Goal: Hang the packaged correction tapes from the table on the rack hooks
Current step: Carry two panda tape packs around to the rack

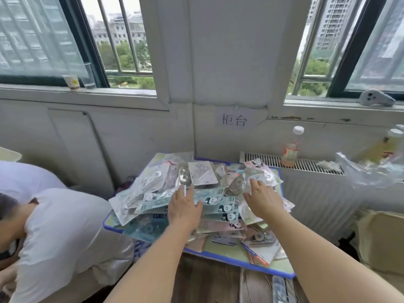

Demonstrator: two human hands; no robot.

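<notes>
A heap of packaged correction tapes in clear, teal and pink packs covers a small table with a blue rim. My left hand lies flat on the teal packs in the middle of the heap, fingers straight. My right hand reaches over the right side of the heap, fingertips touching a clear pack with a panda print. No rack or hooks are in view.
A person in a white shirt bends down at the left, close to the table. A drink bottle stands on the radiator behind. Crumpled clear plastic lies at the right. A paper cup and a glass sit on the left sill.
</notes>
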